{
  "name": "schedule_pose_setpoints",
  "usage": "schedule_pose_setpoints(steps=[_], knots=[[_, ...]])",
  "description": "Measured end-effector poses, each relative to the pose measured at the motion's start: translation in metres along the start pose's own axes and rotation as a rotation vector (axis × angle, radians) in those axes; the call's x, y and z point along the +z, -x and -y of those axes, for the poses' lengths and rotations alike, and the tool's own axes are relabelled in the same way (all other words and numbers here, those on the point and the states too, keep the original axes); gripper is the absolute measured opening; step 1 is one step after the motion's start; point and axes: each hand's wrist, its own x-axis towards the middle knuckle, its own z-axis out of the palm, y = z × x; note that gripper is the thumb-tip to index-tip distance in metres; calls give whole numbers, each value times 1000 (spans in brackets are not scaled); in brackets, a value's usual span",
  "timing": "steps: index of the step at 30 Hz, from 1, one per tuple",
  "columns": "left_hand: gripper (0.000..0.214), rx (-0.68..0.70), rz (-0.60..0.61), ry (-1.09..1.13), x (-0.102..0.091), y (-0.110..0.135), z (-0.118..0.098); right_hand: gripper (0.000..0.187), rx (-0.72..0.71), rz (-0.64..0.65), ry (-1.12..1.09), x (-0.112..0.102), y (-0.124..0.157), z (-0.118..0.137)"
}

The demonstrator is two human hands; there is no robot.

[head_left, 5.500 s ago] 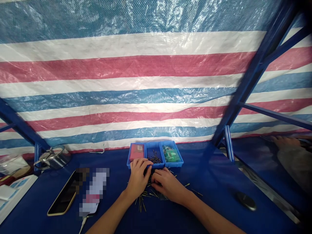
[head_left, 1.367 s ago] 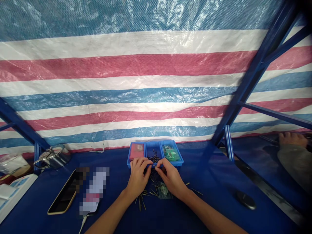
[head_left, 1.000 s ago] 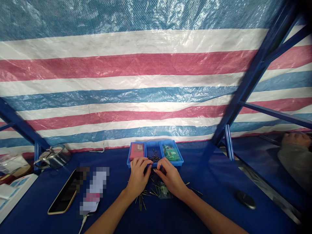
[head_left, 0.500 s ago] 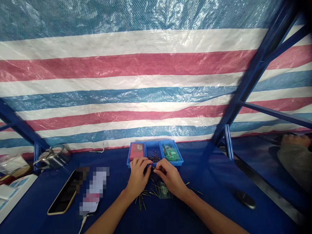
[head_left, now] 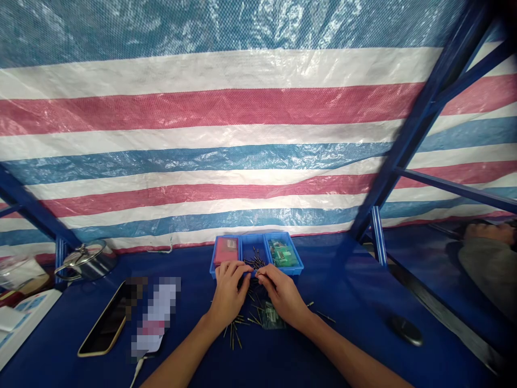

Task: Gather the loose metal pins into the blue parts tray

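— Since five seconds back, the right hand (head_left: 283,296) has left the loose pins (head_left: 233,335) it lay on and come up to the front rim of the blue tray (head_left: 296,271), hasn't it?
— Yes. It meets the left hand (head_left: 228,293) there, before the middle compartment.
— And the fingers?
— Right fingers (head_left: 264,274) are pressed together at the tips; whether a pin sits between them is too small to tell. Left fingers (head_left: 238,269) are curled, tips close together, touching the rim.
— Where are the pins?
— Some lie in the tray's middle compartment. The rest are scattered on the blue surface (head_left: 343,350) under both wrists, beside a small green packet (head_left: 273,319).
— Anything else?
— A phone (head_left: 105,326) well to the left, and a co-worker's hand (head_left: 487,231) far right.
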Motion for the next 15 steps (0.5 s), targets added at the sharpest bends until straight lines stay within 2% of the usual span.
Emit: schedule_pose_setpoints(steps=[8,15], knots=[[18,-3,-2,6,2,1,2,27,14,-6,-6,0,2,-1],[18,-13,13,27,1,0,1,20,1,-8,25,0,1,-1]])
